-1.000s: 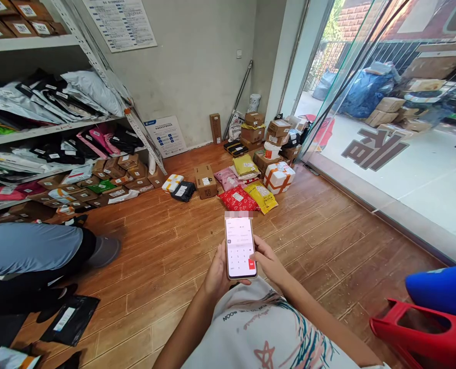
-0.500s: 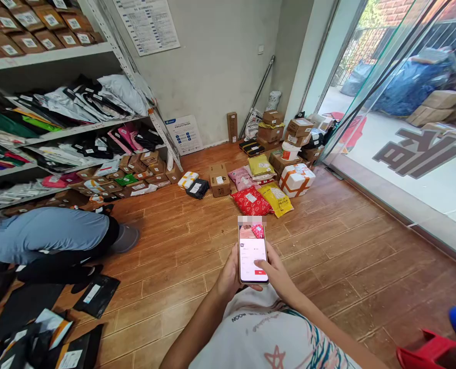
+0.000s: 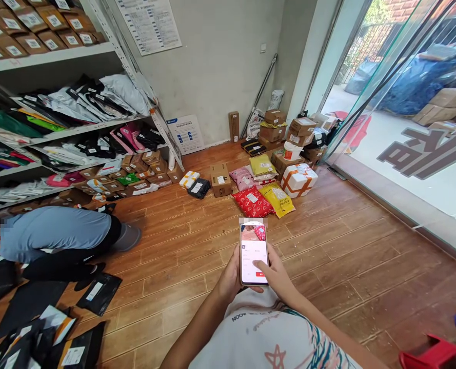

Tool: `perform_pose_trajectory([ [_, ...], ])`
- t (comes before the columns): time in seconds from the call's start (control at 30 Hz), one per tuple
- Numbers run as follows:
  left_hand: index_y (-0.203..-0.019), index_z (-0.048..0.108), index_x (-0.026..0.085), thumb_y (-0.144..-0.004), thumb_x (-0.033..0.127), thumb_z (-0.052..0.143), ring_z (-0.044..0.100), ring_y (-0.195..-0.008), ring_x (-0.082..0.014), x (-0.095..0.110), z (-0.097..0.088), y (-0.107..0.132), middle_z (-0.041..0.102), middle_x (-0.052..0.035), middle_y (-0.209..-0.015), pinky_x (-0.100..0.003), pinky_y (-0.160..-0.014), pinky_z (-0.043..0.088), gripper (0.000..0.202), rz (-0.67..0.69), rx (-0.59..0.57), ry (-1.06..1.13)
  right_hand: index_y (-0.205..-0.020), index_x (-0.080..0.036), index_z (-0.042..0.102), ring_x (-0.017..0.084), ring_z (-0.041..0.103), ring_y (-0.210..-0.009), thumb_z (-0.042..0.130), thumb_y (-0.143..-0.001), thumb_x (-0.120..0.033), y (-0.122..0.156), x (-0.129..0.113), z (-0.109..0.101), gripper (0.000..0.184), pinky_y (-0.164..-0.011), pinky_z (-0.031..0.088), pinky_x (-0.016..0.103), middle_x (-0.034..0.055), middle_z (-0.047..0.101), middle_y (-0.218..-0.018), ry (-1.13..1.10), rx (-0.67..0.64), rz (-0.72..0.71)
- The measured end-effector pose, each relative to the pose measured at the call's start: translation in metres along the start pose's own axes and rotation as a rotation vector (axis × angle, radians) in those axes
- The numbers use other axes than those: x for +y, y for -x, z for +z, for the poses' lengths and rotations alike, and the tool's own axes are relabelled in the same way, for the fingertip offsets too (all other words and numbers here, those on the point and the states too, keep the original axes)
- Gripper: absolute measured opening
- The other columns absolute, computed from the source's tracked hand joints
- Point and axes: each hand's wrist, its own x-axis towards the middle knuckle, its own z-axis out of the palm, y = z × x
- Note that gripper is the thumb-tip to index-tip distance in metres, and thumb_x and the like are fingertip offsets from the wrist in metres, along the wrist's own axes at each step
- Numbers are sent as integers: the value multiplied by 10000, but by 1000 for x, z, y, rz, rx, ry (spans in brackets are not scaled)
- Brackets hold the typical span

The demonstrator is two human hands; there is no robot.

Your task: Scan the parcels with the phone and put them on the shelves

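A smartphone [image 3: 253, 256] with a lit screen is held upright between both hands in front of my shirt. My left hand [image 3: 230, 274] is closed around its left edge. Along the right edge, my right hand [image 3: 276, 269] grips it too, with the thumb over the lower part of the screen. A camera picture with something red and pink fills the top of the screen; below is a white panel with a red button. Beyond the phone, a red parcel with heart shapes [image 3: 253, 202] and a yellow parcel [image 3: 277, 200] lie on the floor.
Shelves [image 3: 58, 136] full of parcels stand at the left. A person in a blue shirt [image 3: 64, 228] crouches there beside black parcels [image 3: 99, 293]. More boxes [image 3: 299, 179] are piled near the glass door [image 3: 397, 102]. A red stool [image 3: 435, 353] is at lower right.
The view has shifted slightly, so the surroundings sit a little further right. Both hands keep the same hold on the phone, and the thumb stays over the screen.
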Motion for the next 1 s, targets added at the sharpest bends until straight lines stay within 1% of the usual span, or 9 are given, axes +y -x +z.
perform_pose_trajectory([
  [0.07,-1521,296,282,-915,650,370,655,-1060,-315,-2,-2,-3,568,-151,-1374,-382,-701,595,713,-5,2,10,-1127,-212,590,202,642,-772,615,-806,-256,-2,-1,0,325,-658,520,309,24,717,-937,-12,23,21],
  [0.13,-1526,274,283,-921,640,362,658,-1053,-321,-4,-6,-6,554,-159,-1387,-354,-632,595,708,-12,-7,9,-1099,-204,599,181,624,-700,578,-844,-303,-5,-2,1,274,-595,499,283,16,712,-885,-22,42,35],
  [0.27,-1543,182,317,-919,637,365,662,-1035,-335,-5,-10,-11,502,-156,-1439,-339,-525,589,725,-8,-15,-25,-1025,-192,606,159,583,-600,570,-836,-319,-9,-5,1,230,-523,459,259,-9,677,-762,-19,59,33],
  [0.4,-1544,179,304,-918,640,360,662,-1024,-331,-3,-10,-15,500,-163,-1435,-344,-512,592,733,-14,-8,-42,-1039,-193,594,162,593,-639,590,-794,-264,-13,-8,1,255,-556,472,268,-9,673,-803,8,74,2],
  [0.57,-1529,229,315,-905,662,373,675,-972,-300,0,-5,-17,518,-160,-1408,-277,-496,560,729,-7,-17,-41,-1067,-210,575,192,627,-786,656,-692,-164,-15,-15,-2,386,-679,505,301,3,678,-918,56,74,-47],
  [0.67,-1524,236,323,-886,690,384,677,-943,-283,1,-4,-19,536,-160,-1380,-246,-491,543,751,-9,-39,-41,-1061,-216,562,207,631,-831,686,-625,-111,-15,-17,-4,465,-698,509,305,2,677,-932,59,43,-50],
  [0.73,-1521,247,324,-873,696,407,677,-932,-280,1,-5,-20,532,-161,-1382,-241,-483,537,764,-10,-33,-42,-1064,-215,555,198,626,-800,676,-649,-124,-16,-17,-5,442,-672,505,297,-2,673,-908,51,45,-37],
  [0.87,-1519,255,333,-874,679,427,668,-944,-286,-2,-9,-25,507,-145,-1414,-285,-499,563,752,-13,2,-35,-1063,-197,562,167,586,-640,542,-814,-274,-21,-14,-4,262,-549,467,278,3,664,-820,7,67,16],
  [1.0,-1524,248,331,-893,672,385,666,-956,-295,-2,-10,-28,494,-140,-1432,-308,-499,569,730,-27,-1,-50,-1031,-190,578,177,600,-672,575,-764,-253,-25,-14,-4,274,-579,483,288,10,678,-843,2,109,26],
])
